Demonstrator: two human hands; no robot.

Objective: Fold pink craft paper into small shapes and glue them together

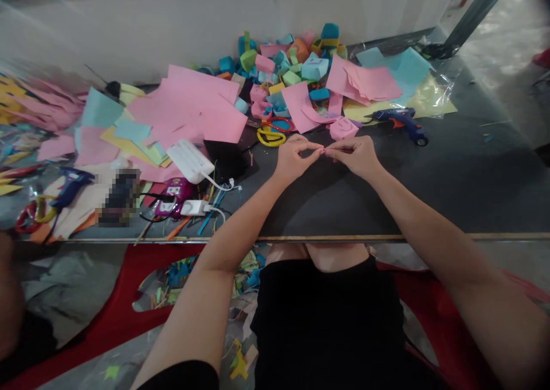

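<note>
Over the dark tabletop, my left hand and my right hand meet fingertip to fingertip, each closed in a pinch. Between them is a tiny pink piece, probably paper; the fingers hide most of it. Just behind my right hand sits a folded pink paper box with a curved line drawn on it. Behind my left hand lie scissors with red and yellow handles. A blue glue gun rests beyond my right hand.
Small folded paper boxes are heaped at the back. Pink sheets cover the left. A white charger, purple power strip and second glue gun lie there too. At the far left edge, another person's arm shows.
</note>
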